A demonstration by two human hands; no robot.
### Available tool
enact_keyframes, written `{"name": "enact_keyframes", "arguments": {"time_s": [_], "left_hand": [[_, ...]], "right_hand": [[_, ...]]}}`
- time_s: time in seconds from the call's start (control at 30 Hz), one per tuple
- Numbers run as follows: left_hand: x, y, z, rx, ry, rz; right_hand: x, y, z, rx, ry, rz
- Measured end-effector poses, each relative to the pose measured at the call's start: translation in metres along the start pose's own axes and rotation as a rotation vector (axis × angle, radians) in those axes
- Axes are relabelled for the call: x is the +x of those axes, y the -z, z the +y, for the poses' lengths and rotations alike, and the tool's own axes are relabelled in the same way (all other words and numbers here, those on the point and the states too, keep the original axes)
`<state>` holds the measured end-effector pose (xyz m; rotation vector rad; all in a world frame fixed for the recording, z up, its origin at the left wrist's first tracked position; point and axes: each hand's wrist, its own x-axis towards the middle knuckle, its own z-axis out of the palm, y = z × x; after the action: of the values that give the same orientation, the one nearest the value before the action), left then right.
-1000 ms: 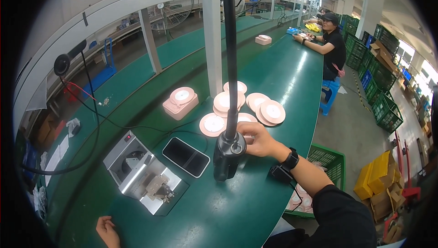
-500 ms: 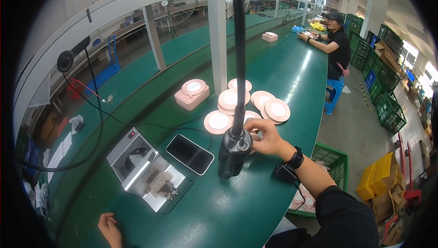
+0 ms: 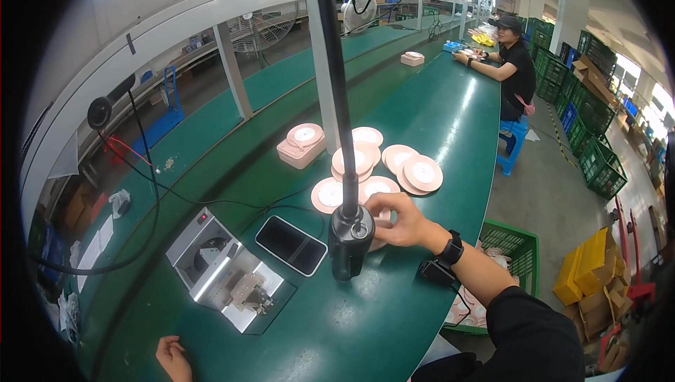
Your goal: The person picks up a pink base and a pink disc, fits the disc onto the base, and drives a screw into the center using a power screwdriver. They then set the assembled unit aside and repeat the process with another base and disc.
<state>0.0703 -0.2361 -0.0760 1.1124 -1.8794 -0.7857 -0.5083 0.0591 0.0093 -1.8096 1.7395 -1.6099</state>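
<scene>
My right hand (image 3: 408,221) reaches over the green bench, its fingers bent and pressed together just behind a black hanging power tool (image 3: 348,248). Part of a pink disc (image 3: 377,243) shows below the fingers; the tool hides the fingertips and whatever they grip. Beyond the hand lie several pink discs with white centres (image 3: 422,173), some overlapping. My left hand (image 3: 173,359) rests low at the left, fingers loosely curled and apart from any object, with no item visible in it. Between the hands sits a silver metal device (image 3: 228,273), beside a dark-screened phone (image 3: 291,245).
A pink box with a disc on top (image 3: 301,150) stands by the white post (image 3: 323,65). A black adapter (image 3: 437,271) lies under my right wrist. Right of the bench is a green crate (image 3: 524,259) holding pink parts. A person (image 3: 517,65) sits farther along.
The view has shifted slightly. The hanging tool and my right hand appear a little farther left and lower. My left hand stays at the lower left.
</scene>
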Motion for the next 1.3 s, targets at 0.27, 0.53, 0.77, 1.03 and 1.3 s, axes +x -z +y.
{"name": "enact_keyframes", "arguments": {"time_s": [0.27,0.53,0.77,1.03,1.3], "left_hand": [[-0.001,-0.002,0.007,0.007,0.007,0.008],[0.001,0.000,0.002,0.016,0.029,0.011],[-0.001,0.000,0.003,0.017,0.037,0.017],[0.001,0.002,0.002,0.048,0.019,-0.023],[0.001,-0.001,0.005,0.013,-0.002,-0.011]], "right_hand": [[-0.002,-0.009,0.008,-0.051,-0.012,-0.203],[0.001,0.000,0.002,0.011,-0.003,-0.016],[0.000,-0.008,0.009,-0.055,-0.033,-0.274],[0.001,0.003,0.006,-0.046,-0.032,-0.049],[0.002,0.002,0.014,-0.074,0.020,-0.134]]}}
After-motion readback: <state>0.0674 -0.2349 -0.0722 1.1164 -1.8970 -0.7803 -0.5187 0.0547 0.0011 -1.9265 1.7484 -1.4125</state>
